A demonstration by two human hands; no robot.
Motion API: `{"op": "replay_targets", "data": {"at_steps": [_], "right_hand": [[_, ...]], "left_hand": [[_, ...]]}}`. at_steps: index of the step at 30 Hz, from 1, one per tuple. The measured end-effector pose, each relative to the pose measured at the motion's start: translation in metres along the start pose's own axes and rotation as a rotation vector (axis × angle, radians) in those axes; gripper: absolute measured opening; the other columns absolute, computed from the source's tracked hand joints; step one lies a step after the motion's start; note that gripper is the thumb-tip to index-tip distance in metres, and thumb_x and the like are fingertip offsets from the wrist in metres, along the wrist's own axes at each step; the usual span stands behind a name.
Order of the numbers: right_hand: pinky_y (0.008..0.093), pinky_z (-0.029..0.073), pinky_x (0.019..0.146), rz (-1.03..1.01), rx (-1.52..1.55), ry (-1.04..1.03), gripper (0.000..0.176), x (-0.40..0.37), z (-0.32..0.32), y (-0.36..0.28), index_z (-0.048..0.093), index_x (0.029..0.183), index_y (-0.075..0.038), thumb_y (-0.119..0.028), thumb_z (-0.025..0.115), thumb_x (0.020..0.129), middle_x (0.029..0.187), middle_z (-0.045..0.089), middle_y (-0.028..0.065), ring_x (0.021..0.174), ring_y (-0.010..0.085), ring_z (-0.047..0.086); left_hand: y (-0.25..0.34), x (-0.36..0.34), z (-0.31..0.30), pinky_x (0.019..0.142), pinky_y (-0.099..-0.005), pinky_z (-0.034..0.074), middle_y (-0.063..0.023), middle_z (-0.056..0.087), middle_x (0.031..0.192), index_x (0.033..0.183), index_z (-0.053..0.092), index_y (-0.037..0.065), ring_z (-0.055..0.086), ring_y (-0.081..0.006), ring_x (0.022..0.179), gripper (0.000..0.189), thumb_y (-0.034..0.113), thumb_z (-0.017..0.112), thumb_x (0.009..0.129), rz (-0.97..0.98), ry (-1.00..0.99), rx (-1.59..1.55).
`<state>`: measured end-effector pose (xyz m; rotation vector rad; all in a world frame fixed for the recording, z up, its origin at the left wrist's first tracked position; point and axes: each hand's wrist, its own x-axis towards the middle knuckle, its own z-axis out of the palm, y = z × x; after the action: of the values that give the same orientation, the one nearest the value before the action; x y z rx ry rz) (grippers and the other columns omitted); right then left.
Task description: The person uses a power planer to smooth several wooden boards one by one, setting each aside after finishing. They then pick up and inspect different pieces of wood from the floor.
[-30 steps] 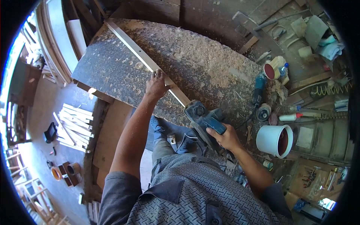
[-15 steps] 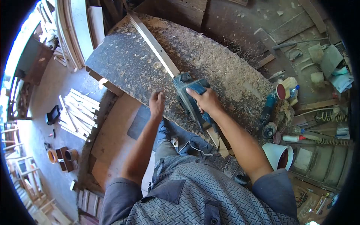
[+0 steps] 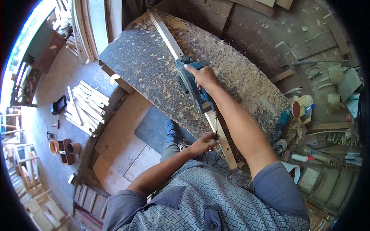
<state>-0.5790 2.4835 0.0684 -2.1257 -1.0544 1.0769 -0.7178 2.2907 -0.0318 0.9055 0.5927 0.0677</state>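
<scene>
My right hand [image 3: 205, 78] is wrapped round the rear handle of a blue electric planer [image 3: 189, 77]. The planer rests on a long, pale wooden strip [image 3: 165, 34], which lies lengthwise along a dark, shaving-strewn workbench [image 3: 142, 65]. Behind the planer the strip's near end [image 3: 227, 152] comes out towards my body. Close to that end, my left hand [image 3: 205, 144] has its fingers closed round the planer's power cord [image 3: 216, 124]. The planer's underside and the part of the strip beneath it are hidden.
A blue angle grinder [image 3: 282, 122] lies at the bench's right end, beside a red-faced sanding disc [image 3: 296, 109]. A white bucket [image 3: 295, 172] stands below, partly behind my arm. Cut wooden strips [image 3: 86, 104] are piled on the floor at left, near a black tray [image 3: 59, 105].
My left hand has come down and right, from beside the planer to the cord behind it. The planer, with my right hand on it, has moved farther up along the strip.
</scene>
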Motion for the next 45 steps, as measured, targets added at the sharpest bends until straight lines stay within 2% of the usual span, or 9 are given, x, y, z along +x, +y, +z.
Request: {"op": "replay_targets", "data": {"at_steps": [12,20,25,28,30,33,34,38,45], "right_hand": [[0.0334,0.047,0.041,-0.04,0.005,-0.009,0.062,0.082,0.023,-0.052,0.058,0.058,-0.001,-0.058,0.072,0.076,0.055,0.058,0.0084,0.042,0.0175,0.057],[0.0304,0.042,0.037,0.026,0.121,0.008,0.057,0.18,0.042,-0.112,0.057,0.069,-0.001,-0.054,0.076,0.074,0.054,0.053,0.0052,0.039,0.0148,0.051],[0.0296,0.042,0.038,0.038,0.147,0.021,0.056,0.236,0.053,-0.156,0.056,0.069,-0.002,-0.054,0.076,0.074,0.054,0.052,0.0041,0.04,0.0135,0.051],[0.0291,0.043,0.038,0.043,0.153,0.032,0.054,0.27,0.059,-0.18,0.056,0.068,-0.003,-0.053,0.076,0.074,0.054,0.052,0.0034,0.041,0.0128,0.051],[0.0289,0.043,0.039,0.055,0.155,0.032,0.054,0.289,0.064,-0.192,0.056,0.068,-0.004,-0.053,0.076,0.074,0.055,0.052,0.0031,0.041,0.0126,0.051],[0.0285,0.043,0.039,0.044,0.159,0.038,0.054,0.315,0.068,-0.213,0.056,0.068,-0.004,-0.054,0.076,0.074,0.055,0.053,0.0028,0.041,0.0121,0.051],[0.0283,0.043,0.039,0.038,0.159,0.04,0.053,0.325,0.07,-0.22,0.055,0.068,-0.005,-0.054,0.076,0.074,0.055,0.052,0.0025,0.041,0.0119,0.051],[0.0276,0.042,0.04,0.01,0.201,0.005,0.053,0.367,0.078,-0.239,0.054,0.068,-0.006,-0.053,0.076,0.074,0.055,0.051,0.0013,0.041,0.0114,0.049],[0.0275,0.041,0.039,-0.063,0.207,-0.032,0.052,0.438,0.099,-0.283,0.052,0.068,-0.007,-0.054,0.076,0.075,0.056,0.049,0.0005,0.04,0.0111,0.047]], "left_hand": [[0.0,-0.038,-0.104,0.078,-0.0336,0.05,-0.0107,0.066,0.098,0.112,0.059,-0.001,0.063,-0.0185,0.09,0.039,0.032,0.064,0.092,0.108,0.512,0.462],[0.097,-0.004,-0.149,0.075,-0.0463,0.05,-0.017,0.059,0.095,0.098,0.059,0.001,0.061,-0.0384,0.087,0.03,0.028,0.065,0.085,0.203,0.512,0.98],[0.164,0.044,-0.17,0.078,-0.0431,0.048,-0.013,0.055,0.092,0.091,0.058,0.003,0.06,-0.0313,0.079,0.021,0.024,0.06,0.085,0.58,0.484,1.228],[0.195,0.077,-0.18,0.083,-0.042,0.045,-0.0124,0.058,0.096,0.092,0.059,0.004,0.06,-0.0279,0.082,0.021,0.025,0.059,0.087,0.404,0.219,1.475],[0.214,0.09,-0.177,0.091,-0.0439,0.042,-0.0153,0.058,0.108,0.102,0.06,0.004,0.058,-0.0271,0.097,0.026,0.026,0.056,0.089,0.345,-0.021,1.46],[0.213,0.119,-0.197,0.103,-0.0483,0.034,-0.0183,0.054,0.119,0.117,0.057,0.003,0.049,-0.0304,0.115,0.037,0.03,0.054,0.091,0.558,0.054,1.437],[0.204,0.131,-0.204,0.115,-0.0529,0.018,-0.0193,0.045,0.138,0.135,0.047,0.003,0.031,-0.0351,0.137,0.057,0.044,0.047,0.095,0.528,0.072,1.464],[0.198,0.139,-0.227,0.119,-0.0531,-0.005,-0.0131,0.021,0.157,0.148,0.032,0.007,0.003,-0.0303,0.148,0.079,0.064,0.026,0.095,0.49,-0.034,1.514],[0.203,0.141,-0.231,0.12,-0.0526,0.0,-0.0156,0.02,0.157,0.149,0.028,0.003,0.007,-0.0313,0.148,0.082,0.064,0.028,0.094,0.492,-0.027,1.443]]}}
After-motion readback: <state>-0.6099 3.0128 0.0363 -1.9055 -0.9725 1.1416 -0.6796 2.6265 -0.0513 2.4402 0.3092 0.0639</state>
